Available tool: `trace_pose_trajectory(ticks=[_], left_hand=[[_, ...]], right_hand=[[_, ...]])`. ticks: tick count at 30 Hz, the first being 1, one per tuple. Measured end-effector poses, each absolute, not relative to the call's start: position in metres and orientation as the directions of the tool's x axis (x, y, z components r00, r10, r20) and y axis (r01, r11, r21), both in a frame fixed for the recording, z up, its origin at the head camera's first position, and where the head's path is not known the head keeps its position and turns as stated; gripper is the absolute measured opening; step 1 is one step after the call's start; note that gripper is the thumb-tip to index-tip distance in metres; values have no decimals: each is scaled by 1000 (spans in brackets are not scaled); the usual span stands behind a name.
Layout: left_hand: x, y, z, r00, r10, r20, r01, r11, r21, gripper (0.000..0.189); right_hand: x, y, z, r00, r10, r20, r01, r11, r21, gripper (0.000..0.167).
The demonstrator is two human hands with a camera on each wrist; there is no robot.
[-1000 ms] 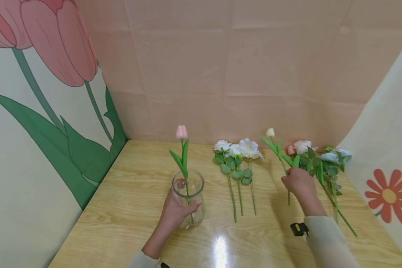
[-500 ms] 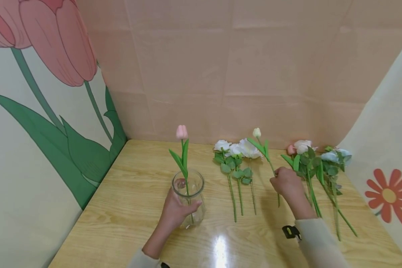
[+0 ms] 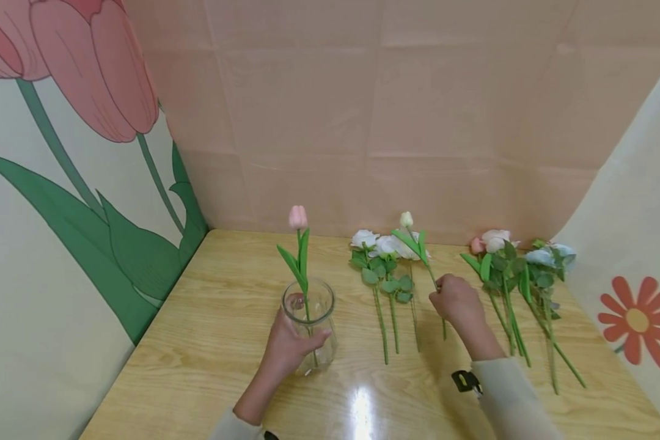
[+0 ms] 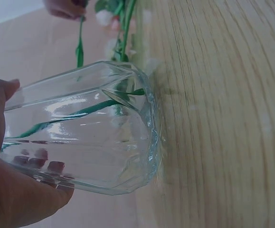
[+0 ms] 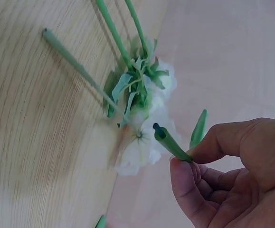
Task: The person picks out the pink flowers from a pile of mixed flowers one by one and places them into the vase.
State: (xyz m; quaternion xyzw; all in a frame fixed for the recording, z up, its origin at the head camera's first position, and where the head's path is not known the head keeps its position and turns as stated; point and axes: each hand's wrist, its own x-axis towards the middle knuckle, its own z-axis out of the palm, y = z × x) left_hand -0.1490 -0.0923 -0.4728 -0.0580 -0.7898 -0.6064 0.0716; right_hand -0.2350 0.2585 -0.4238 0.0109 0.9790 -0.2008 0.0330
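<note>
Steadying the glass vase (image 3: 322, 321) on the table (image 3: 198, 342), presumably against tipping, the left hand (image 3: 290, 345) wraps partway round its side; a pink tulip (image 3: 304, 261) stands inside. The right hand (image 3: 459, 304) pinches a cream tulip (image 3: 422, 247) mid-stem, apparently to keep the bloom (image 3: 406, 219) uppermost.

I can read no lettering, brand, number or sign anywhere: none on the glass jar (image 4: 94, 164), none on the flower-printed sheet (image 3: 60, 275) past the left edge of the desk (image 3: 198, 342), none on the small black piece (image 3: 464, 381) at my right cuff (image 3: 506, 391).
</note>
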Motion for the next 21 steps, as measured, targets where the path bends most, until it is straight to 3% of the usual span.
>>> trace_pose_trajectory(ticks=[10,17,21], left_hand=[[-148,-92,-471,-987,-3,163,158,243,957,88],[-148,-92,-470,-983,-3,184,177,260,949,85],[-149,-91,-470,-982,-6,190,181,270,946,83]], right_hand=[[-236,243,-425,-998,3,-68,30,916,-401,7],[-239,236,-427,-999,-6,-42,11,919,-394,15],[-239,231,-427,-999,-8,-36,7,915,-403,11]])
